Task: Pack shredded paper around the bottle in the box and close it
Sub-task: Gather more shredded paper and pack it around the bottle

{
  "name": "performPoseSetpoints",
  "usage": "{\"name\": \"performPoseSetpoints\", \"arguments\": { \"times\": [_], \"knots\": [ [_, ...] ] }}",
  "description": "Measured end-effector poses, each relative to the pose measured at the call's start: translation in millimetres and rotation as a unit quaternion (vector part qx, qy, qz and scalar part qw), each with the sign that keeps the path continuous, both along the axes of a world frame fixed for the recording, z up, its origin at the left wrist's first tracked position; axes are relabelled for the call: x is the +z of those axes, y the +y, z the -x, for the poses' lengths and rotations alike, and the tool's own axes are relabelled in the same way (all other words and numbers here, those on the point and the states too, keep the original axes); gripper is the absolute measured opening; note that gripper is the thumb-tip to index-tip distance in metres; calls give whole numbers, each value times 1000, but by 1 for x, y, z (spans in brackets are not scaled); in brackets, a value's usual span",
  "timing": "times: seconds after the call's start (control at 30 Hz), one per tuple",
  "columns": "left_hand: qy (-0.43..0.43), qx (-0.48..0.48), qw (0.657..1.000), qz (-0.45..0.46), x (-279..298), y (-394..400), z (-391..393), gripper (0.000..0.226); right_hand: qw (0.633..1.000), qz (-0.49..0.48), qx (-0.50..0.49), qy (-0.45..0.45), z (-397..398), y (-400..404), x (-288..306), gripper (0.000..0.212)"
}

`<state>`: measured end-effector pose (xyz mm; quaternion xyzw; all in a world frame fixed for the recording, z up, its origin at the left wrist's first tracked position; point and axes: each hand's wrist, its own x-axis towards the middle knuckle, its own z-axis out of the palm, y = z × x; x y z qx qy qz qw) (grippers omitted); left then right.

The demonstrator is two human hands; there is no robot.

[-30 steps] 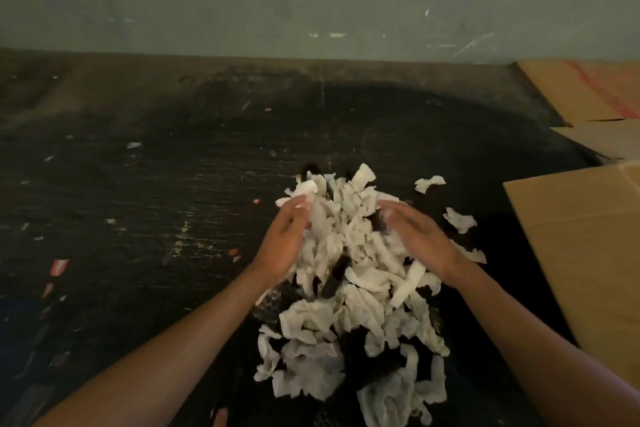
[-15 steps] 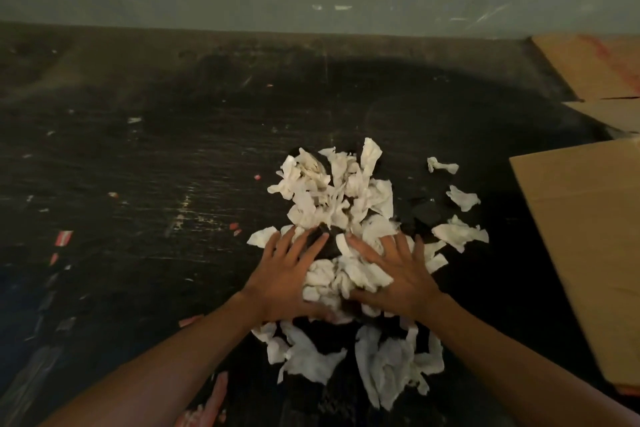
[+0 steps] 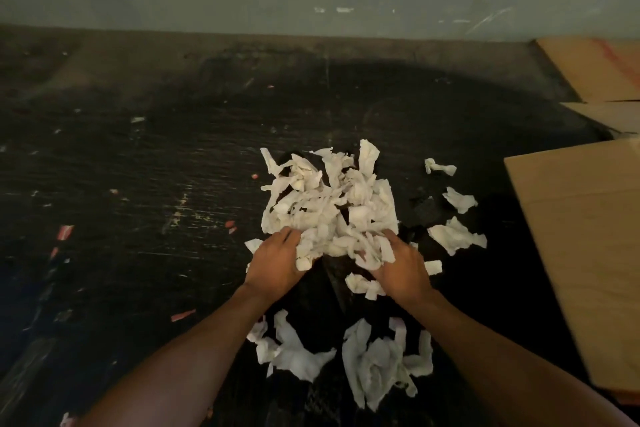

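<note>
Half a second back we had both palms flat on the heap with fingers splayed; now the left hand [image 3: 277, 270] and right hand [image 3: 398, 270] curl in from either side and grip the near edge of the shredded paper [image 3: 329, 204], which bunches higher between them. The left fingers [image 3: 289, 236] are tucked under the strips at 9 o'clock of the clump; the right fingers [image 3: 389, 239] are mostly buried in paper at 3 o'clock, so how tightly they close we cannot fully tell.

The paper is white, soft and crumpled, torn into ragged ribbons. It sits mid-desk, with loose scraps [image 3: 453, 236] strewn toward 3 o'clock and larger wads [image 3: 377, 360] left behind at 6 o'clock between our forearms. The desk [image 3: 156, 184] is black, scuffed and scratched, flecked with red and white bits. Flat brown cardboard [image 3: 581, 236], smooth and matte, lies at the right edge, with more sheets [image 3: 595, 69] at 2 o'clock.
</note>
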<state>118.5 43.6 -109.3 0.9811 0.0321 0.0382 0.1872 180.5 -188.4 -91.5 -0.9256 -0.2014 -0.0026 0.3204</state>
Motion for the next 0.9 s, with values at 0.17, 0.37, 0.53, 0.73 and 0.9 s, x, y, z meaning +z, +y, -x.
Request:
{"name": "performPoseSetpoints", "arguments": {
  "times": [0.17,0.37,0.53,0.73,0.9],
  "knots": [
    [30,121,985,117,40,-11,11,51,987,-70,-87,112,1,-4,12,40],
    [-13,189,972,142,94,-23,34,38,972,-172,-79,139,4,-19,67,32],
    [-80,224,959,157,144,-37,49,24,979,-159,-17,129,-1,-31,131,33],
    [-135,228,953,147,200,-60,64,34,983,-176,25,40,7,-53,205,24],
    [-167,212,955,126,243,-97,78,15,983,-178,40,-8,14,-88,249,26]
  ]
}}
